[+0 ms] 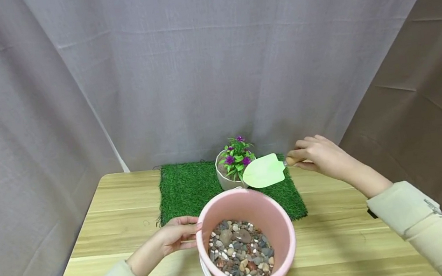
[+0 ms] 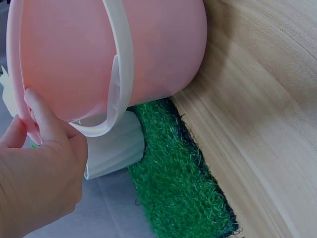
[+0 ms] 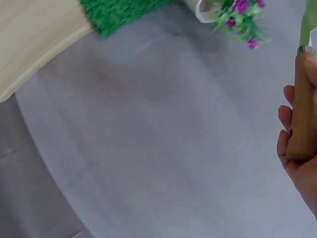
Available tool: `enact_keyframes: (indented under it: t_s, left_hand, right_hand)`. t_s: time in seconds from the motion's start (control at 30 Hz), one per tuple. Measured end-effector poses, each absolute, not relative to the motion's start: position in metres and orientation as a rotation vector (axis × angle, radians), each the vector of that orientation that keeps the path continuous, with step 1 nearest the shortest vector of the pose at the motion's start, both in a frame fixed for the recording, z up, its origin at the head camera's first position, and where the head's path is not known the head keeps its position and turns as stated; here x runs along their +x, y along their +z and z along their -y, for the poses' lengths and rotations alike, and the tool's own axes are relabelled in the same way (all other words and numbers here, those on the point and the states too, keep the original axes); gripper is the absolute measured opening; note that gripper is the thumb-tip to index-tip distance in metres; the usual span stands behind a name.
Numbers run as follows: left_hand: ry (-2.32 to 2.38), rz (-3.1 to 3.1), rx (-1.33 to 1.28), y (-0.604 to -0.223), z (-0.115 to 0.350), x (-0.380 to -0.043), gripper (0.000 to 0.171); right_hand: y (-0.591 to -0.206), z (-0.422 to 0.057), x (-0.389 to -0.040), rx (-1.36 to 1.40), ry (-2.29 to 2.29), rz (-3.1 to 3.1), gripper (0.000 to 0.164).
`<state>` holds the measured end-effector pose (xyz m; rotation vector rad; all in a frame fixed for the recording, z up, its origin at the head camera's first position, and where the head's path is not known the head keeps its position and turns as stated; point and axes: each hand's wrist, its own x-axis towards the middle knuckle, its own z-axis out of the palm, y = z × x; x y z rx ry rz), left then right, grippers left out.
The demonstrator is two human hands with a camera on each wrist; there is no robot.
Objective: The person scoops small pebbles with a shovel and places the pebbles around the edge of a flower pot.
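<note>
A pink bucket (image 1: 251, 204) with multicoloured pebbles (image 1: 241, 253) in its bottom stands on the table. At its left rim my left hand (image 1: 177, 233) pinches the edge, thumb on one side and fingers on the other. The bucket's white carrying handle (image 2: 125, 49) hangs down its side. My right hand (image 1: 319, 157) grips a garden trowel by its wooden handle (image 3: 301, 109). The trowel's pale green blade (image 1: 265, 171) points left, raised beyond the bucket's far rim, and carries no visible pebbles. It overlaps the edge of a white flowerpot (image 1: 227, 183) in the head view.
Purple flowers with green leaves (image 1: 234, 159) grow from the pot, which stands on a green artificial grass mat (image 1: 187, 185) behind the bucket. The wooden table (image 1: 126, 217) reaches back to a grey curtain (image 1: 194, 66). Brown cloth (image 1: 432, 103) hangs at the right.
</note>
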<state>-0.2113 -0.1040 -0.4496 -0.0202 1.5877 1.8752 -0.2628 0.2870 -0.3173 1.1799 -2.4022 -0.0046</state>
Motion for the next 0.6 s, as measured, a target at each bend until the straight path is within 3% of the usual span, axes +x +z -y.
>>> enact_keyframes:
  t_s: [0.6]
  left_hand:
    - [1.878,-1.585,-0.028,-0.448,0.103,-0.211,0.032]
  right_hand:
    - [-0.362,-0.243,-0.234,1.365,-0.027,2.38,0.023]
